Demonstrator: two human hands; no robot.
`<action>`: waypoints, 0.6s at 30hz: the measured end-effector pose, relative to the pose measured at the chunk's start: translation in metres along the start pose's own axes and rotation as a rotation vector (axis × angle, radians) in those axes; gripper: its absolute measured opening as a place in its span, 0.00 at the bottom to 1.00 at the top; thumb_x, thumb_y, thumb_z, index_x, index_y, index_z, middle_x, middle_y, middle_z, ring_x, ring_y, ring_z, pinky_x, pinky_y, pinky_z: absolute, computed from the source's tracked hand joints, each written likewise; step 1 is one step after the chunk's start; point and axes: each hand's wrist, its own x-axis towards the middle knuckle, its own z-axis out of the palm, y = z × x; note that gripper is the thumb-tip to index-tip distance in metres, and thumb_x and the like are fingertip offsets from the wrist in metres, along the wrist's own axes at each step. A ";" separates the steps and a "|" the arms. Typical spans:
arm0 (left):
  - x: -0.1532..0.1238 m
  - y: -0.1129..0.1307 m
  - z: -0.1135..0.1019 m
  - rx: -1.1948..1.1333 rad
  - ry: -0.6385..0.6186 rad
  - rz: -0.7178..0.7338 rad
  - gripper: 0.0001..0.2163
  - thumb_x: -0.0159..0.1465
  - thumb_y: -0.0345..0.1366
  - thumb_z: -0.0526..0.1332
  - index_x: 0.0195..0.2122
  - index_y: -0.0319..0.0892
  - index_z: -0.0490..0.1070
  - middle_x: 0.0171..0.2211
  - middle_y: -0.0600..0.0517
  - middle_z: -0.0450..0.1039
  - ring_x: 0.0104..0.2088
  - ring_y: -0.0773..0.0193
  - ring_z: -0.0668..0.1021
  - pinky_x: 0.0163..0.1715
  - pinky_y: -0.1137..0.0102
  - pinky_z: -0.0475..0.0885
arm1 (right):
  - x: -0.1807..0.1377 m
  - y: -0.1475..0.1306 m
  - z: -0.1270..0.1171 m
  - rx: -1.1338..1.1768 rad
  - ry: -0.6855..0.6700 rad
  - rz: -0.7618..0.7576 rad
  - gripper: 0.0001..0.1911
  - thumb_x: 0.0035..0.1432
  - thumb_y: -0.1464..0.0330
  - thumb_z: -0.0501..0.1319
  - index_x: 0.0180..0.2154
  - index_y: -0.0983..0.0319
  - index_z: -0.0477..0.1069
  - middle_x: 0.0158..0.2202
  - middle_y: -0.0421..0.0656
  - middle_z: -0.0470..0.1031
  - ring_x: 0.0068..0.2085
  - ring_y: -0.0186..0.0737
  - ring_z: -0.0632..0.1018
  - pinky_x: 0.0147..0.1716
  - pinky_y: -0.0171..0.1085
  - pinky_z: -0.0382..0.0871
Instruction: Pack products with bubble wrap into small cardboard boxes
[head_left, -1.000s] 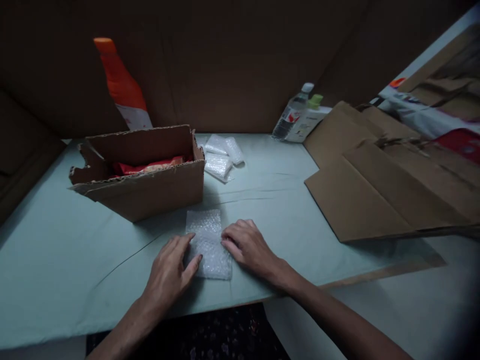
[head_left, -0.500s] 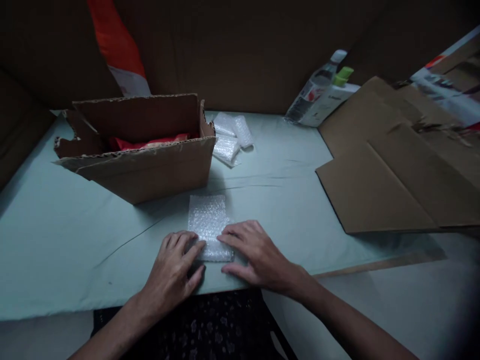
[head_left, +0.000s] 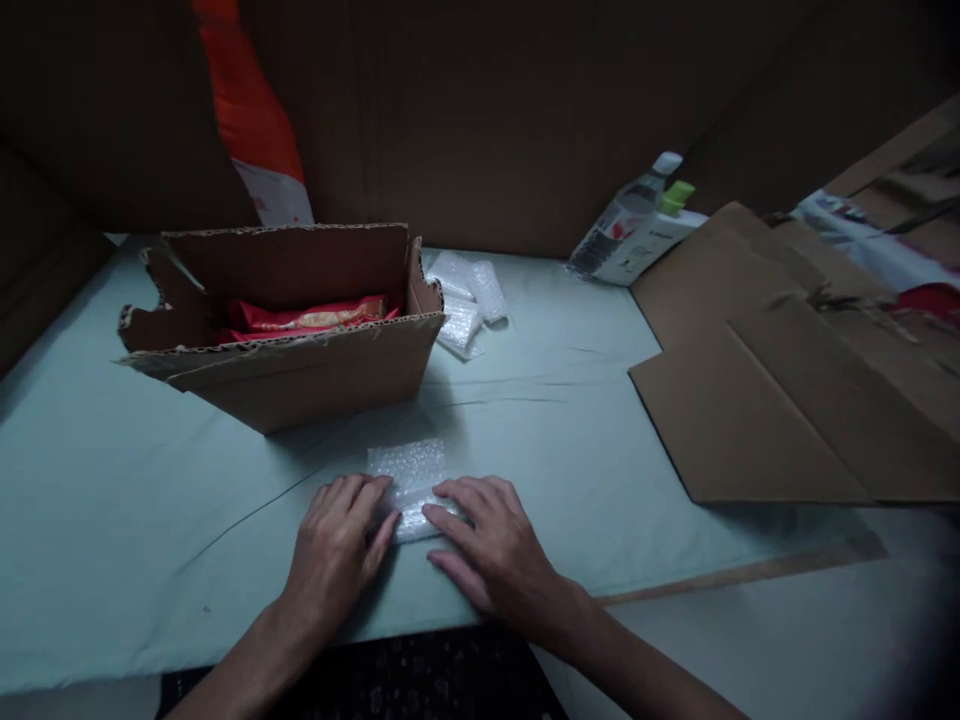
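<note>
A small piece of bubble wrap [head_left: 409, 465] lies on the cloth-covered table in front of me, its near part folded over into a flat strip. At its left edge is my left hand [head_left: 337, 535], the fingers bent and the thumb against the near corner, with the edge between them. My right hand [head_left: 491, 540] rests over the right side, fingertips on the folded strip. Its fingers are spread and its thumb stands apart, off the wrap. Whether anything lies inside the fold is hidden.
An open cardboard box [head_left: 315, 375] with red packages [head_left: 315, 317] inside stands beyond my hands. Several bubble-wrapped pieces [head_left: 465, 300] lie behind it. A clear bottle [head_left: 622, 220] and a white container with a green cap [head_left: 656, 240] stand at the back. Flattened cardboard [head_left: 780, 400] covers the right side.
The bubble wrap has become shorter, its near part folded further away from me. Both hands have moved along with the fold, and the view has tilted slightly upward.
</note>
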 end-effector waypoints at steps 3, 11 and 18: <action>-0.002 0.002 -0.007 -0.061 -0.008 0.069 0.13 0.66 0.36 0.62 0.51 0.41 0.69 0.43 0.45 0.75 0.43 0.55 0.76 0.42 0.60 0.73 | 0.004 0.002 0.004 -0.012 -0.090 -0.009 0.12 0.66 0.69 0.59 0.50 0.62 0.73 0.49 0.50 0.78 0.48 0.50 0.74 0.48 0.49 0.65; -0.007 -0.006 -0.009 -0.098 -0.061 -0.015 0.15 0.68 0.30 0.57 0.56 0.42 0.65 0.38 0.48 0.76 0.39 0.58 0.75 0.41 0.61 0.72 | 0.028 0.012 0.004 0.180 -0.144 0.137 0.13 0.67 0.67 0.61 0.51 0.62 0.74 0.50 0.49 0.77 0.51 0.47 0.74 0.51 0.48 0.66; -0.006 -0.008 -0.010 -0.009 0.009 -0.020 0.13 0.66 0.31 0.61 0.53 0.41 0.67 0.43 0.46 0.74 0.43 0.55 0.75 0.44 0.58 0.73 | 0.037 0.012 0.003 0.132 -0.221 0.143 0.12 0.62 0.66 0.67 0.45 0.65 0.73 0.57 0.52 0.71 0.58 0.54 0.68 0.57 0.52 0.62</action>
